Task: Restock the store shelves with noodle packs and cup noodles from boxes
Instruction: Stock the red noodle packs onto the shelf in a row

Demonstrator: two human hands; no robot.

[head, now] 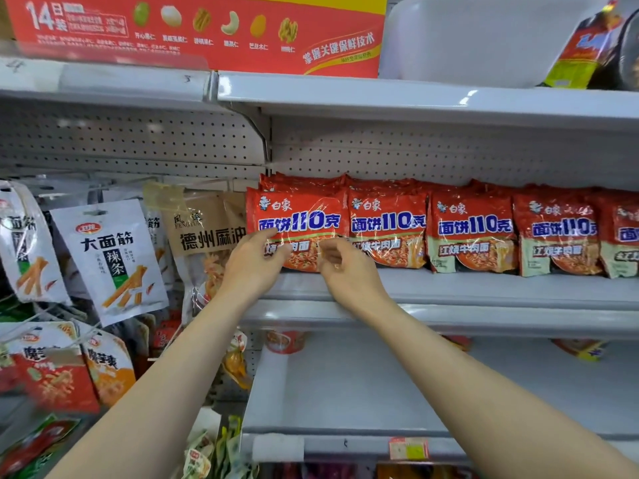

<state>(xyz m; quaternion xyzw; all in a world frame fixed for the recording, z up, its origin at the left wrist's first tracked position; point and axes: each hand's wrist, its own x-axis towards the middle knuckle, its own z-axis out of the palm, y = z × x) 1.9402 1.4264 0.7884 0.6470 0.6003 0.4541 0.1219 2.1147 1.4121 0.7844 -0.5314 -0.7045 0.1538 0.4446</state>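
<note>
Pack: our left hand point(254, 262) touches the leftmost red crinkly plastic noodle pack point(297, 229); light, slippery, brittle inside.
Grip: we take its side edges.
Fingers: right hand point(340, 267) loosely curled, empty.

The noodle packs point(297, 229) along the middle shelf point(484, 288) are red-orange with blue lettering outlined in white, a pale green lower band and a picture of orange-red noodles. The shelf and the perforated back panel point(415, 150) are pale grey-white, the panel dotted with small dark holes. The carton point(207, 29) on the top shelf is red with a yellow strip and white characters. The hanging snack bags point(110, 257) are white with black characters and orange sticks. A brown bag point(204, 226) carries dark characters.
</note>
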